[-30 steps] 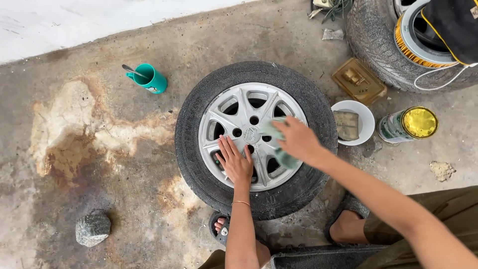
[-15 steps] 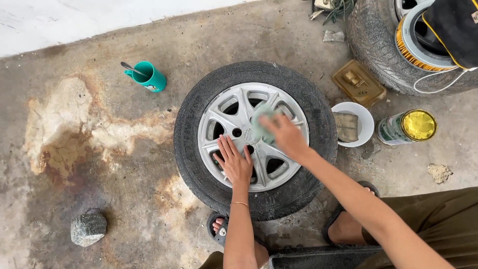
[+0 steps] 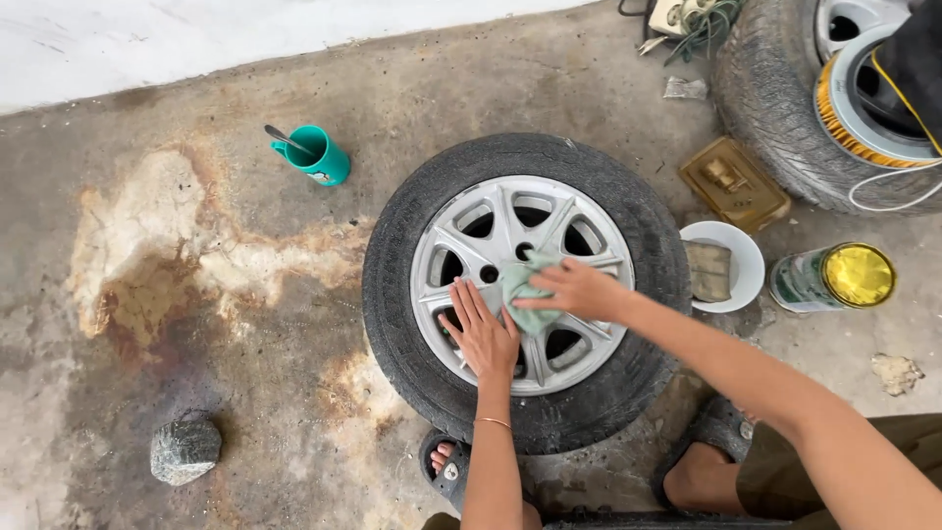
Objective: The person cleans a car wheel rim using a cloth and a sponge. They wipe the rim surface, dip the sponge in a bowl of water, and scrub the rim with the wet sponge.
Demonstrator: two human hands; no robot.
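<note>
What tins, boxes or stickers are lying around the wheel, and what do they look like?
Tin can: on its side, right of the wheel; green-and-white label, shiny yellow lid.
Flat tin: upper right of the wheel; rectangular, brownish-gold, rusty.
Teal cup: upper left; small picture patch near its base, spoon inside.
Yellow-and-white band: round, on the stacked tyre at top right.
No screens or signs.

Stained concrete floor (image 3: pixel 245 412) under wheel (image 3: pixel 628 216)

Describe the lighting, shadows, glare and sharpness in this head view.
Head view: soft, even daylight; only faint shadows under the tyre and stone; mild glare on the yellow can lid; rim, cloth and both hands sharp, without obvious blur.
</note>
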